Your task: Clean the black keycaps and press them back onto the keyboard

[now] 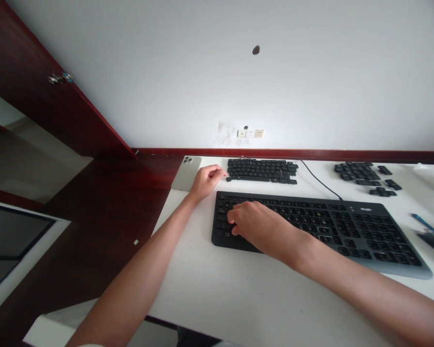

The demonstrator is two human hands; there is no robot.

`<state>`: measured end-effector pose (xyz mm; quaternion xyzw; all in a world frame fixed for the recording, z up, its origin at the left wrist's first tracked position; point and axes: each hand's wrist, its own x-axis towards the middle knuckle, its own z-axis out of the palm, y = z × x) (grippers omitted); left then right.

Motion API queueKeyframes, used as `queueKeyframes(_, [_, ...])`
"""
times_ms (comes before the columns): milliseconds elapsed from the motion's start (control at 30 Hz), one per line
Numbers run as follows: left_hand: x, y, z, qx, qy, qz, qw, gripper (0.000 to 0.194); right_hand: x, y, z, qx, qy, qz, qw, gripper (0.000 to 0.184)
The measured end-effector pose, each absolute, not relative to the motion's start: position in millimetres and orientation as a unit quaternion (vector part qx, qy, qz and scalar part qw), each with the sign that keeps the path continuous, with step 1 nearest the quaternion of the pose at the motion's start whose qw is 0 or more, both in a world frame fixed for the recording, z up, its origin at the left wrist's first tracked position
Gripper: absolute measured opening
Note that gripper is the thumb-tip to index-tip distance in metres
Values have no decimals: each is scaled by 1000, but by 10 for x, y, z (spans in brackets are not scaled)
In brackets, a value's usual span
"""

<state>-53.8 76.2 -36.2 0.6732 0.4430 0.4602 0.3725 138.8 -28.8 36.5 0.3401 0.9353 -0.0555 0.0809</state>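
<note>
My left hand (207,182) hovers over or rests at the table's far left, its fingers curled together. Close to its fingertips lies a single loose keycap (228,179), beside rows of removed black keycaps (258,170). Anything between those fingers is too small to make out. Over the left end of a black keyboard (350,226), my right hand (251,219) has bent fingers pointing down at the keys; the hand covers part of them, and what its fingertips grip is hidden. Many sockets on the keyboard show without caps, while some caps sit at its left end.
A phone (186,172) lies at the far left corner of the white table (238,294). More keycaps (358,172) are piled at the back right. A cable (320,180) runs behind the keyboard. A blue pen-like tool (428,222) and crumpled white plastic (428,180) are at right.
</note>
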Motion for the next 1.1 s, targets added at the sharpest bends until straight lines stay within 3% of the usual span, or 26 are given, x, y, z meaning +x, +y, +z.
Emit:
queueKeyframes(67, [-538, 765, -371, 677, 442, 460, 366, 24, 1377, -317, 378, 331, 938, -30, 100, 9])
queueKeyframes(233, [-538, 772, -386, 677, 443, 461, 363, 23, 1383, -326, 395, 386, 915, -94, 65, 6])
queueKeyframes(433, [-550, 778, -405, 678, 433, 467, 368, 24, 1387, -377, 363, 353, 931, -34, 85, 10])
queueKeyframes(600, [-560, 777, -402, 683, 438, 460, 361, 25, 1426, -288, 507, 374, 920, -102, 61, 19])
queueKeyframes(967, [-549, 774, -387, 686, 441, 457, 355, 25, 1427, -266, 413, 365, 922, -127, 21, 17])
queueKeyframes(1100, [-549, 767, -377, 684, 446, 456, 355, 25, 1434, -271, 439, 332, 939, -64, 57, 20])
